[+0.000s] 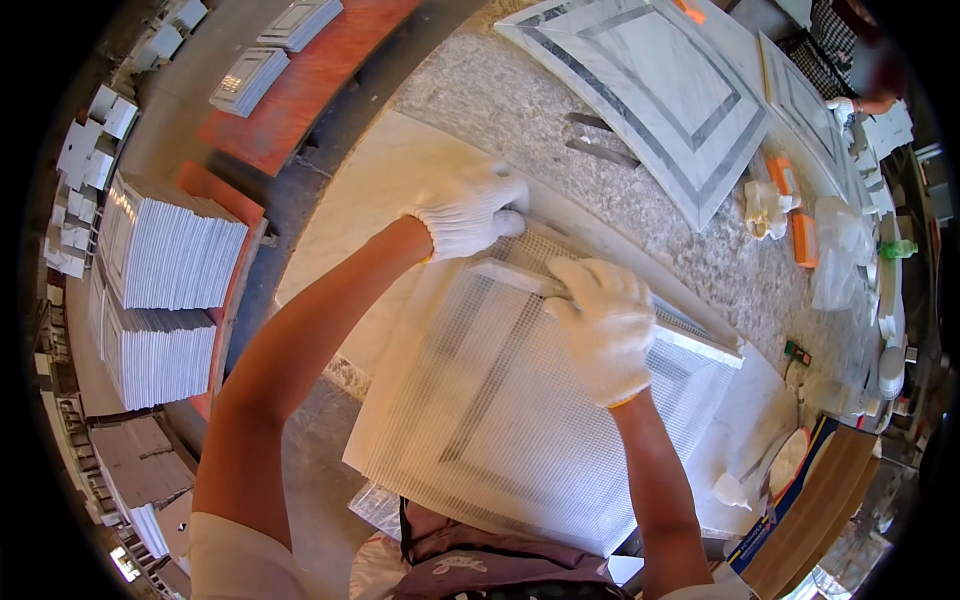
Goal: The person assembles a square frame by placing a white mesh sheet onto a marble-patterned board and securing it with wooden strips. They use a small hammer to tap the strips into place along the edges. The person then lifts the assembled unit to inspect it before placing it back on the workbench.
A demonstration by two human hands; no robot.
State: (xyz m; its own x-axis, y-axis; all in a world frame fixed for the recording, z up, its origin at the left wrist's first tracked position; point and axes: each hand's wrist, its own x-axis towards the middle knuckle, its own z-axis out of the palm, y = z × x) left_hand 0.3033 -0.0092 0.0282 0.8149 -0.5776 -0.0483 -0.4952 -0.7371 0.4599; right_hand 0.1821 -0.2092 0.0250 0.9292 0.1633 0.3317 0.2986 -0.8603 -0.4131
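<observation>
While a square marble tile panel (520, 400) backed with white fibreglass mesh is lying face down on the pale stone slab (350, 200) of the workbench, close in front of the person, both gloved hands are working along its far edge. The right hand (600, 325), in a white knit glove, is pressing down on the upper edge of the panel with its fingers curled together over the rim, gripping the tile's border. The left hand (468, 208), likewise gloved, is resting at the panel's far left corner, fingers bunched together and pinching the mesh edge there. Beyond the hands, a finished grey-and-white framed marble panel (650, 90) is lying face up on the speckled granite benchtop (480, 90), well apart from the one being handled. To its right, orange blocks (805, 238) and a crumpled cloth (765, 208) are sitting near a green-capped bottle (897, 249). Off to the left, beyond the bench, tall stacks of white tiles (165, 290) are standing on edge on reddish boards (300, 80), with more tile pieces scattered along the rim.
</observation>
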